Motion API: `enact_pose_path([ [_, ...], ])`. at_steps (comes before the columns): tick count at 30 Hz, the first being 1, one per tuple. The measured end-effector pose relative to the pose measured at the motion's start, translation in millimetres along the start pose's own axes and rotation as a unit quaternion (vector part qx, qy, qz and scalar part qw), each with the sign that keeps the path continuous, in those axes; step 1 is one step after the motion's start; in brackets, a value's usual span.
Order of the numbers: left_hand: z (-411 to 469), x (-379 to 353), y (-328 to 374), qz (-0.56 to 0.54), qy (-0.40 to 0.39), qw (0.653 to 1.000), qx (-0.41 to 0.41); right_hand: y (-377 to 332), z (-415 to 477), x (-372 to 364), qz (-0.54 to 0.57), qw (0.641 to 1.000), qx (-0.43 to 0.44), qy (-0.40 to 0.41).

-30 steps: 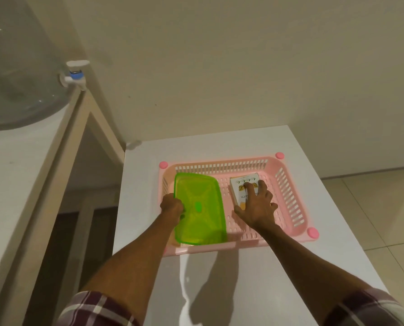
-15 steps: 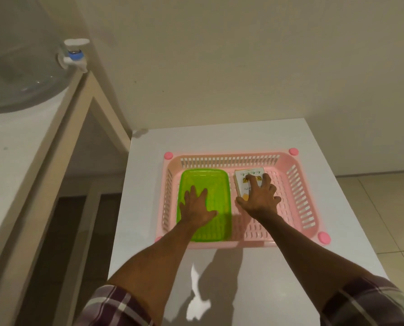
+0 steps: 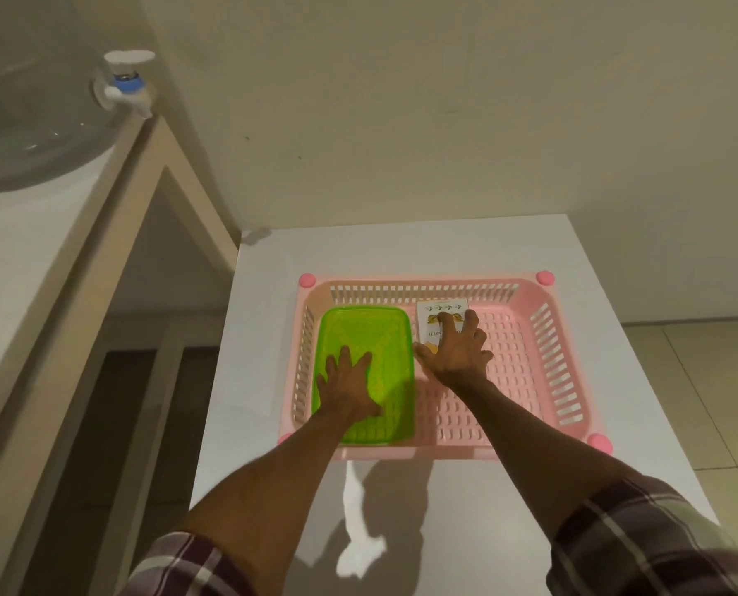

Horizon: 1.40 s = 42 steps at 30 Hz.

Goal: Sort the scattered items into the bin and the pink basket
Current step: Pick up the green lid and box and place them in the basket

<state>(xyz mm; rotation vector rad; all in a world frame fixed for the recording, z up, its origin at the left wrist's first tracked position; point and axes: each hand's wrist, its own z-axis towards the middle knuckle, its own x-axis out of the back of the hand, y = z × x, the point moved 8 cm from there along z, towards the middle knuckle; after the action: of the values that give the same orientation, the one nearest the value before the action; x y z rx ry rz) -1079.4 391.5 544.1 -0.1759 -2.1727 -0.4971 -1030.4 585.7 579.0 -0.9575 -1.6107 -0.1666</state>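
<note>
A pink slatted basket [image 3: 548,350] sits on a small white table [image 3: 423,247]. Inside it, on the left, lies a flat translucent green lid [image 3: 380,333]. My left hand [image 3: 348,382] rests flat on that lid with its fingers spread. To the right of the lid, at the basket's far side, lies a small white box with yellow print [image 3: 434,322]. My right hand [image 3: 457,352] is on top of the box, fingers bent with their tips on it and the thumb at its near left edge. No bin is in view.
A white counter [image 3: 36,268] stands to the left, with a clear water jug and its blue-and-white tap [image 3: 126,86] on it. A beige wall runs behind the table. Tiled floor [image 3: 702,380] shows on the right.
A second ago my left hand gripped the tilted green lid by its left edge. The lid now lies flat in the basket with that hand flat on top. My right hand stays on the box.
</note>
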Motion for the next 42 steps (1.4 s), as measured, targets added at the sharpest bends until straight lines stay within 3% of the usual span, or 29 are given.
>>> enact_pose_path([
  [11,-7,13,7,-0.030,0.013,0.999,-0.010,1,-9,-5,-0.022,0.999,0.028,-0.023],
  [22,-47,76,23,-0.006,0.147,0.989,-0.036,-25,-67,31,-0.084,0.994,0.057,0.046],
  [29,-96,94,23,0.020,0.203,0.979,-0.020,-48,-98,51,-0.122,0.980,0.148,0.043],
  [42,-262,69,-3,0.033,0.294,0.944,0.144,-86,-212,64,-0.162,0.909,0.382,0.029],
])
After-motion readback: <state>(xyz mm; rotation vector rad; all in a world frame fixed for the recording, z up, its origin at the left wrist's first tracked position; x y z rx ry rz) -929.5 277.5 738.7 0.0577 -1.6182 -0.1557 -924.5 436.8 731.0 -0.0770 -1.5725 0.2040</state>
